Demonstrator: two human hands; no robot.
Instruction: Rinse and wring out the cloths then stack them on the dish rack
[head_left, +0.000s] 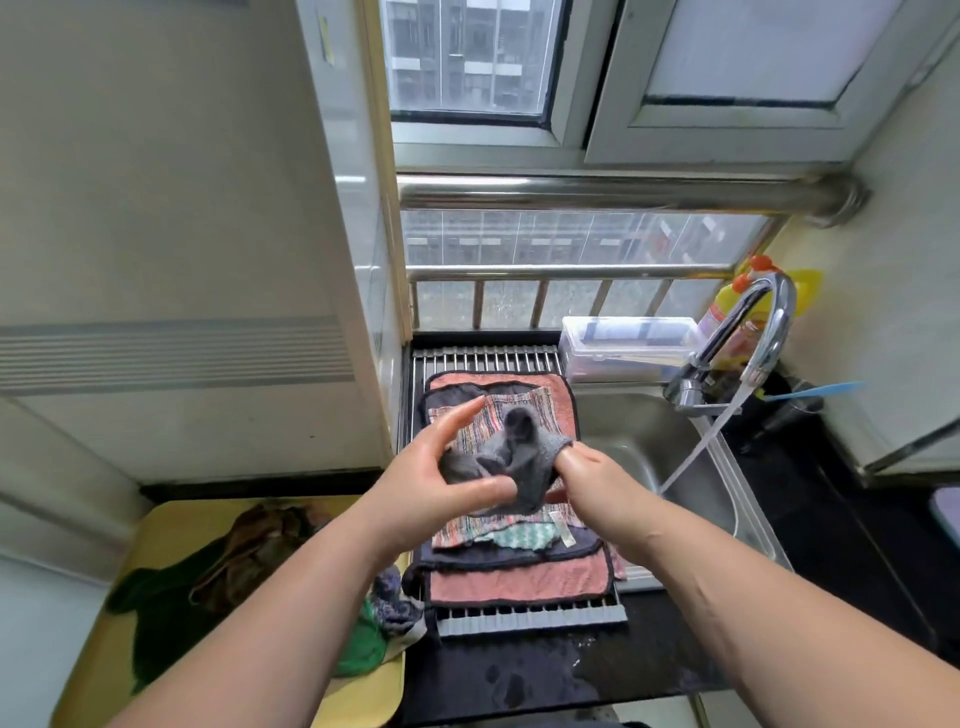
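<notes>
- The grey cloth (511, 452) is bunched and twisted, held in the air between both hands, above the pile on the dish rack (519, 618) and not touching it.
- The left hand (436, 478) grips the cloth's left end: the thumb lies across the lower edge, and the fingers stretch up behind the fabric.
- The right hand (597, 475) pinches the cloth's right corner with curled fingers, just beside the sink's edge.
- Below the hands, cloths lie flat in a pile on the rack. A pink cloth (519, 582) is at the bottom, with a dark cloth (498, 556) on it. Next comes a striped cloth (488, 426), and a green-and-white cloth (524, 535) shows at its near edge.
- The rack's metal rods show bare at the near and far ends, and the rack rests on the black counter (519, 675), which has wet patches near the front.
- To the right is the steel sink (639, 426). The tap (769, 322) arches over it, and a stream of water (701, 447) runs down into the basin.
- Behind the sink stands a clear plastic box (623, 343), with a yellow bottle (737, 301) near the tap.
- To the left, a yellow tray (156, 525) holds a dark green cloth (156, 613) and a brown cloth (254, 545). A bright green cloth (363, 644) hangs over the tray's edge nearest the rack.
</notes>
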